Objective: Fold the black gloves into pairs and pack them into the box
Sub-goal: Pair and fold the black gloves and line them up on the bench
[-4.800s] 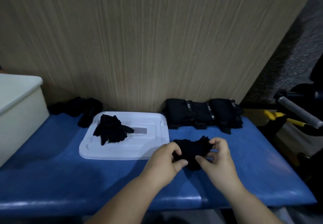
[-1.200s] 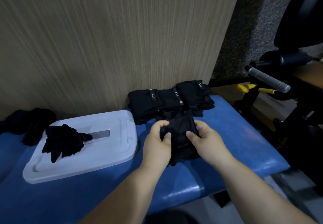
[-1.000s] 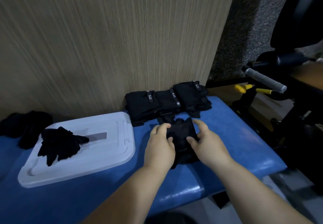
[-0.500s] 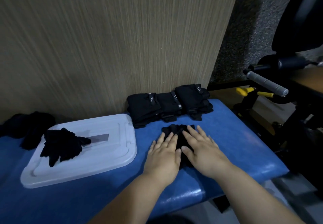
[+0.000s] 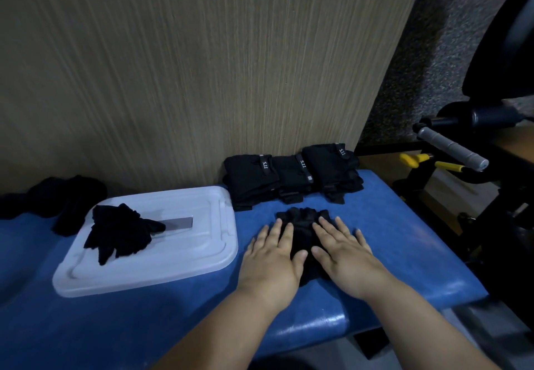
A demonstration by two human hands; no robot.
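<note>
The surface (image 5: 404, 239) is blue; the lid (image 5: 202, 257) white with a grey strip (image 5: 179, 223); the near gloves (image 5: 303, 219), the loose gloves (image 5: 118, 234) and the folded stack (image 5: 291, 182) black, its bands lettered white; the panel (image 5: 202, 66) beige with fine vertical streaks; the handles (image 5: 413, 159) yellow.

The left hand (image 5: 274, 257) and right hand (image 5: 344, 254), which a second ago were gripping the folded glove pair (image 5: 303, 222) and holding it up off the blue surface (image 5: 404, 239), are now pressing it down flat there, palms down and fingers (image 5: 277, 226) straight. The pair, earlier bunched between pinching fingertips, is now lying spread out just on the near side of the stack of folded gloves (image 5: 291, 179). Since half a second ago the hands are sliding slightly apart, baring more black cloth between them.
</note>
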